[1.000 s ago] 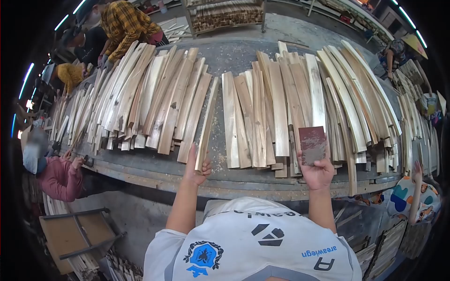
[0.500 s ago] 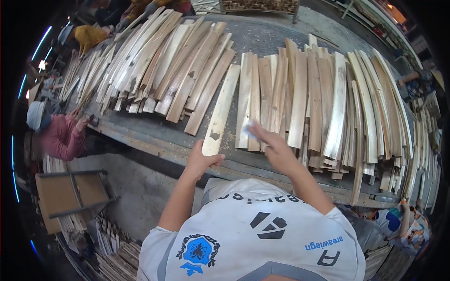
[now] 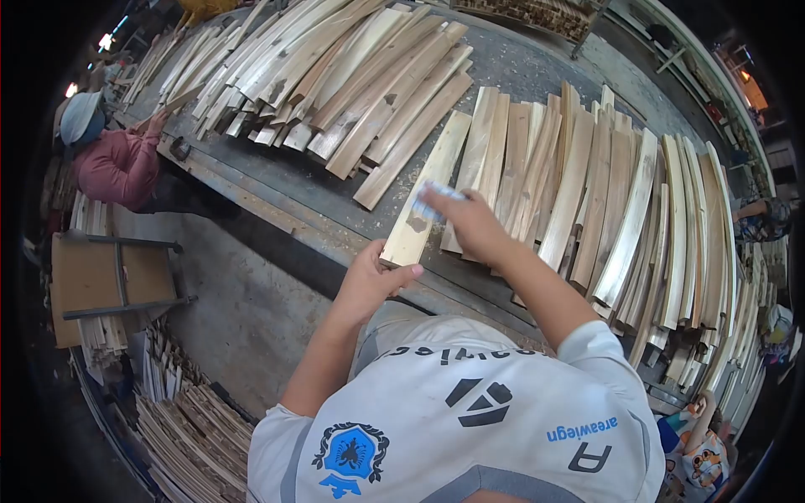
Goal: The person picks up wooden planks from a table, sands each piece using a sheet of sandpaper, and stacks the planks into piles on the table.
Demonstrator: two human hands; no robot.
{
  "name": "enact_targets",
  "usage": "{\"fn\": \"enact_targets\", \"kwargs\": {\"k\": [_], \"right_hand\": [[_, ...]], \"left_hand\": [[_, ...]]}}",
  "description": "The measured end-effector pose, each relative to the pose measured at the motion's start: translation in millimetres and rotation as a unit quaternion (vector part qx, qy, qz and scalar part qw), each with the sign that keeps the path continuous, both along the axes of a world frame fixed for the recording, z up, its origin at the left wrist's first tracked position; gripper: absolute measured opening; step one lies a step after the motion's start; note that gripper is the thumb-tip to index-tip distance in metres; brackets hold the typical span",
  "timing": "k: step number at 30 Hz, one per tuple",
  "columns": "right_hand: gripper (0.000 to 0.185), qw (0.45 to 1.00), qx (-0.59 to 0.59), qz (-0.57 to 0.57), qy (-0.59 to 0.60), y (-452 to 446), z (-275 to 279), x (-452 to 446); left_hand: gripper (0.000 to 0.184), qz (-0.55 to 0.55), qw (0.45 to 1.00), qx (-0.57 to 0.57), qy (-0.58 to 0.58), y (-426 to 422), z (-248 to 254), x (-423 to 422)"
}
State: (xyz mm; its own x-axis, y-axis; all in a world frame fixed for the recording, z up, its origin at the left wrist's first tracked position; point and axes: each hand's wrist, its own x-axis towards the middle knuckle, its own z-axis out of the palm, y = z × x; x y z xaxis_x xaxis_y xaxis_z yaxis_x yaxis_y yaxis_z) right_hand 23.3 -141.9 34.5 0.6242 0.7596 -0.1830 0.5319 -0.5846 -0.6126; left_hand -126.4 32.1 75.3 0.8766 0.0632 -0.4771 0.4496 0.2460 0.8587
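Note:
My left hand grips the near end of a pale wooden strip, thumb on one side and fingers on the other. The strip slants away from me over the table and has a dark knot mark near my end. My right hand is closed on a small blue-and-white pad, blurred by motion, held at the strip's upper face just beyond the mark. The pad's exact kind cannot be made out. Just right of the strip, partly behind my right hand, lies a row of wooden strips.
Another pile of wooden strips lies on the grey table to the left. A person in a pink top works at the left edge; another in patterned clothing is at lower right. A brown board on a metal frame stands lower left.
My right hand has moved left with the pad, from beside the strip to over its face. The camera view has shifted and turned. My left hand keeps its grip.

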Motion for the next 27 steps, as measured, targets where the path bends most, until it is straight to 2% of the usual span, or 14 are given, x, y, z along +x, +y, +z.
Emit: {"fn": "enact_targets", "kwargs": {"k": [3,4,7,9,11,12,15,16,17,19,20,23,24,27], "right_hand": [[0.065,0.98,0.112,0.076,-0.145,4.4,15.8,-33.9],[0.066,0.97,0.172,0.126,-0.114,2.7,22.3,-48.7],[0.068,0.989,0.061,0.096,-0.099,-8.2,9.5,-18.9],[0.069,0.995,0.093,-0.025,0.004,-6.5,3.2,-7.3],[0.068,0.977,0.124,0.053,-0.167,-1.9,6.4,-38.9],[0.065,0.966,0.185,0.11,-0.146,-3.8,22.8,-53.6],[0.068,0.982,0.053,0.083,-0.159,-15.7,14.9,-14.7],[0.07,0.993,0.063,-0.1,0.017,-18.2,-4.1,3.1],[0.073,0.93,0.122,-0.309,0.16,-20.7,-22.9,20.8],[0.075,0.952,0.18,-0.229,-0.09,-44.4,-44.6,38.2],[0.076,0.957,0.202,-0.203,-0.046,-36.0,-39.1,32.5],[0.078,0.963,0.213,-0.151,0.069,-7.1,-25.5,2.9],[0.079,0.968,0.185,-0.148,0.088,0.3,-19.7,2.5],[0.08,0.959,0.192,-0.161,0.13,4.7,-22.9,7.7]], "left_hand": [[0.047,0.016,1.0,0.013,-0.001,2.9,2.6,6.2],[0.046,0.009,1.0,0.017,-0.001,6.9,3.8,4.5],[0.042,-0.004,0.998,0.058,0.007,4.2,7.0,-2.0],[0.041,0.011,0.998,0.056,0.001,2.6,7.8,1.1],[0.036,0.03,0.999,0.036,-0.01,5.8,13.8,5.0],[0.034,0.038,0.999,0.024,-0.008,6.4,15.0,2.0],[0.024,0.05,0.975,-0.208,0.055,18.2,-5.1,-9.4],[0.02,0.05,0.928,-0.365,0.053,22.8,-21.6,-12.7],[0.022,0.044,0.872,-0.487,0.011,19.5,-29.8,-16.0],[0.027,0.031,0.712,-0.697,-0.073,10.7,-42.3,-18.7],[0.041,0.037,0.704,-0.705,-0.079,7.7,-51.3,-19.4],[0.052,0.215,0.804,-0.533,0.155,4.5,-62.7,-26.1],[0.065,0.256,0.794,-0.506,0.219,18.9,-108.9,-38.9],[0.07,0.38,0.884,-0.086,0.26,6.5,-96.4,-39.3]]}}
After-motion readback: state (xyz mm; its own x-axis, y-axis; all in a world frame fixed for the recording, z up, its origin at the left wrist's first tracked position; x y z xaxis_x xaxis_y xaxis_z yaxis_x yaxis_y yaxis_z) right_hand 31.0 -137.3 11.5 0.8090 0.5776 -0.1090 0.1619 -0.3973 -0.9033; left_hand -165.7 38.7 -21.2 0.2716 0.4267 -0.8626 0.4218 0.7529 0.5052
